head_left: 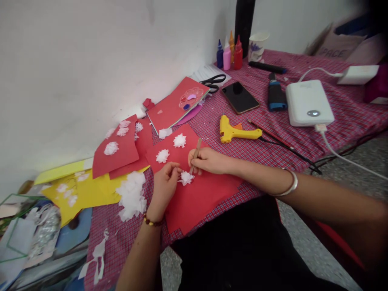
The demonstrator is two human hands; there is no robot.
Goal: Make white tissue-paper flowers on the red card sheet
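Observation:
A red paper sheet [200, 202] lies on the checked cloth, with white ruffled paper flowers on it. My right hand [202, 160] is closed around a thin brown stick [197, 151], held nearly upright with its lower end at the lowest flower [186, 178]. At that flower's left edge is my left hand [167, 178], its fingers curled together; whether they pinch a bit of the paper is too small to tell. Two more flowers [180, 140] sit higher on the same sheet. Left of my left hand lies a pile of white paper pieces [132, 196].
A yellow glue gun [238, 130] lies right of the sheet, beside a long thin brush [273, 136]. Behind are a phone [240, 97], scissors [214, 83], paint bottles [226, 55] and a white power bank [309, 103]. Red cards [115, 153] and yellow paper [93, 190] lie left.

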